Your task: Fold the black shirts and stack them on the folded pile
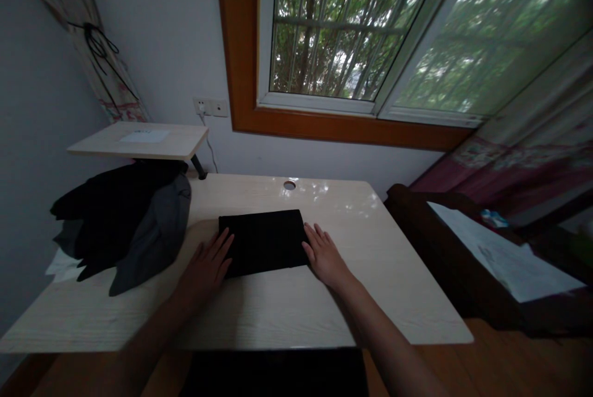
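Observation:
A flat black folded cloth (pixel 266 242), roughly rectangular, lies on the pale wooden desk (pixel 361 298). My left hand (pixel 208 264) rests at its left edge, fingers stretched out and the tips on the fabric. At the opposite edge, my right hand (pixel 324 255) lies flat with its fingers apart, the fingertips touching the cloth's right side. Neither hand grips anything. Whether the cloth is a garment cannot be made out from its folded shape.
A heap of black and grey clothes (pixel 139 218) fills the desk's left side, partly under a raised shelf (pixel 180 141) with a paper on it. A cable hole (pixel 290 185) sits near the back edge. Right of the desk stands a dark brown sofa (pixel 445 249).

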The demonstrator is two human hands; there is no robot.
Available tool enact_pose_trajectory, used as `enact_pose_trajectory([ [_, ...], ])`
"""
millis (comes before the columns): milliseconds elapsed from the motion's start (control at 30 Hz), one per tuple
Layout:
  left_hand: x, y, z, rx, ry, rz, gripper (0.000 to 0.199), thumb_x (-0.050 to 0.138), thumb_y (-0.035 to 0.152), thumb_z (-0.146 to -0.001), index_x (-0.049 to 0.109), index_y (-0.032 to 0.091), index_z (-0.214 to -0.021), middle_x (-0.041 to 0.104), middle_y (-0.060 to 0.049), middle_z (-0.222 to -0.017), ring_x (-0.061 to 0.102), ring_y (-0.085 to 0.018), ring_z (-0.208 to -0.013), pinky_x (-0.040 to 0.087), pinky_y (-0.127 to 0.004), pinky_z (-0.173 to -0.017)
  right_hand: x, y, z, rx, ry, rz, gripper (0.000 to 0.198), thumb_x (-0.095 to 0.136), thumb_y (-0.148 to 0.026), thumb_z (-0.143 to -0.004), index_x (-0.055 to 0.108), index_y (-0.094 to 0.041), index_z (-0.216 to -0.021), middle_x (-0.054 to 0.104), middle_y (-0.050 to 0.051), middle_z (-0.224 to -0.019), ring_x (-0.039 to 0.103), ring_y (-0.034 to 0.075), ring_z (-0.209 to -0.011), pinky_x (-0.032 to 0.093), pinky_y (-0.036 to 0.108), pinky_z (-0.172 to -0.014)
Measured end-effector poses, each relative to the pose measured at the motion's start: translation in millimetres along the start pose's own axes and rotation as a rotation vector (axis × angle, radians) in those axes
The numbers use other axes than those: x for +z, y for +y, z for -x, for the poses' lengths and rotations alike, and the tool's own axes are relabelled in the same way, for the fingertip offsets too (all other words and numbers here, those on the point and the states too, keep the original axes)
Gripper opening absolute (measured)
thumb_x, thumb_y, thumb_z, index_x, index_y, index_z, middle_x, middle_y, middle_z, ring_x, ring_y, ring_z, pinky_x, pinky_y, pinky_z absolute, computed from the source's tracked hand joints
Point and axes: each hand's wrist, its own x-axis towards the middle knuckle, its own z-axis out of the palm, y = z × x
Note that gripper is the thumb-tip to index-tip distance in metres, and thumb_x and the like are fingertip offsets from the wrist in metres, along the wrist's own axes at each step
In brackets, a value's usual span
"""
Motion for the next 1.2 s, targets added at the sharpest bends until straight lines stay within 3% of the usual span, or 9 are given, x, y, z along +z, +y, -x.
enact_pose_trajectory([
  [200, -8.6, -26.3, 12.6, -0.030, -0.001, 0.152, 0.051, 0.033, 0.033, -0.105, 0.034, 0.028, -0.156, 0.025, -0.005, -0.167, 0.025, -0.025, -0.153, 0.032, -0.051, -0.122, -20.3, 0.0, 7.1, -0.066, 0.164, -0.094, 0.048, 0.041, -0.030, -0.103, 0.043, -0.023, -0.151, 0.054, 0.011, -0.147, 0.045, 0.029, -0.139, 0.042, 0.052, -0.114],
  [333, -16.6, -43.1, 5.8, -0.095, 0.070, 0.289, 0.045, 0.034, 0.037, -0.105, 0.048, 0.028, -0.146, 0.026, -0.004, -0.166, 0.029, -0.024, -0.151, 0.028, -0.050, -0.124, -39.5, -14.8, 13.0, -0.124, 0.236, -0.102, 0.032, 0.052, -0.025, -0.099, 0.062, -0.025, -0.129, 0.063, 0.012, -0.124, 0.057, 0.028, -0.114, 0.050, 0.048, -0.099],
  [433, -18.3, -53.5, -8.1, -0.131, 0.116, 0.354, 0.044, 0.035, 0.041, -0.104, 0.054, 0.026, -0.141, 0.037, -0.004, -0.160, 0.034, -0.023, -0.149, 0.028, -0.049, -0.125, -44.6, -27.3, 17.0, -0.246, 0.172, -0.079, 0.019, 0.059, -0.027, -0.097, 0.068, -0.024, -0.114, 0.064, 0.010, -0.110, 0.059, 0.026, -0.102, 0.052, 0.043, -0.088],
  [567, -10.6, -60.7, -34.1, -0.198, 0.162, 0.423, 0.045, 0.035, 0.045, -0.102, 0.057, 0.024, -0.136, 0.049, -0.007, -0.150, 0.042, -0.022, -0.143, 0.030, -0.047, -0.124, -39.8, -40.1, 19.2, -0.343, 0.054, 0.003, 0.027, 0.069, -0.029, -0.091, 0.064, -0.023, -0.118, 0.064, 0.009, -0.111, 0.058, 0.026, -0.101, 0.050, 0.042, -0.087],
  [700, -0.2, -60.3, -61.5, -0.246, 0.161, 0.486, 0.048, 0.038, 0.048, -0.099, 0.060, 0.021, -0.131, 0.055, -0.009, -0.144, 0.049, -0.023, -0.137, 0.034, -0.045, -0.121, -32.8, -44.5, 18.1, -0.326, 0.024, 0.105, 0.031, 0.072, -0.026, -0.089, 0.063, -0.022, -0.118, 0.064, 0.009, -0.112, 0.057, 0.027, -0.105, 0.048, 0.042, -0.090],
  [900, 1.6, -54.7, -85.9, -0.267, 0.048, 0.524, 0.050, 0.042, 0.048, -0.096, 0.060, 0.018, -0.132, 0.060, -0.010, -0.140, 0.054, -0.025, -0.132, 0.039, -0.048, -0.117, -29.6, -43.3, 13.9, -0.319, -0.011, 0.202, 0.020, 0.068, -0.026, -0.091, 0.064, -0.022, -0.110, 0.064, 0.009, -0.108, 0.057, 0.027, -0.101, 0.046, 0.040, -0.087],
  [1033, -4.0, -52.2, -85.9, -0.234, 0.017, 0.517, 0.043, 0.044, 0.046, -0.095, 0.067, 0.021, -0.122, 0.069, -0.008, -0.123, 0.063, -0.025, -0.117, 0.047, -0.046, -0.107, -29.3, -35.7, 10.0, -0.280, 0.001, 0.231, 0.009, 0.061, -0.022, -0.094, 0.066, -0.022, -0.102, 0.064, 0.008, -0.100, 0.059, 0.026, -0.097, 0.043, 0.039, -0.087],
  [1200, -13.1, -45.1, -71.2, -0.209, -0.019, 0.518, 0.039, 0.048, 0.046, -0.094, 0.071, 0.020, -0.112, 0.072, -0.007, -0.111, 0.066, -0.024, -0.104, 0.051, -0.041, -0.097, -32.0, -17.4, -3.1, -0.172, -0.006, 0.263, 0.014, 0.055, -0.016, -0.094, 0.066, -0.022, -0.101, 0.069, 0.008, -0.095, 0.062, 0.024, -0.094, 0.040, 0.036, -0.085],
])
